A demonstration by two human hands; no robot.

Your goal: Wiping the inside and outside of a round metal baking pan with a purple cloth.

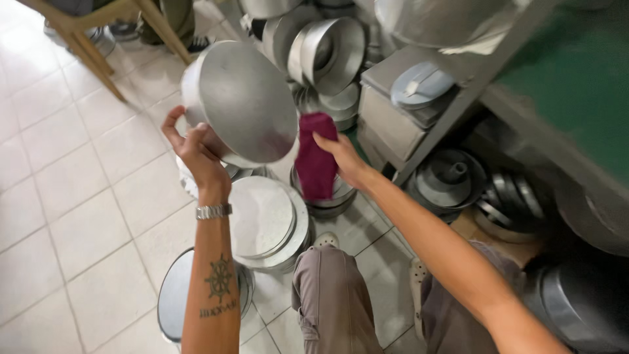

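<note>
Left hand (195, 152) grips a tilted round metal pan (239, 101) by its rim, right hand (341, 157) pinching a maroon cloth (316, 164) beside it; a one-handed hold could slip, dropping the pan onto the stacked lids (268, 223) below.

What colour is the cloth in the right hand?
Dark magenta, plain; the cloth in the right hand shows in the head view.

Left hand (196, 154) raised left of centre, fingers curled in a grip, thumb up, forearm rising from the bottom edge, wrist straight. Right hand (341, 154) at centre, fingers pinched shut, arm stretched in from the lower right corner.
</note>
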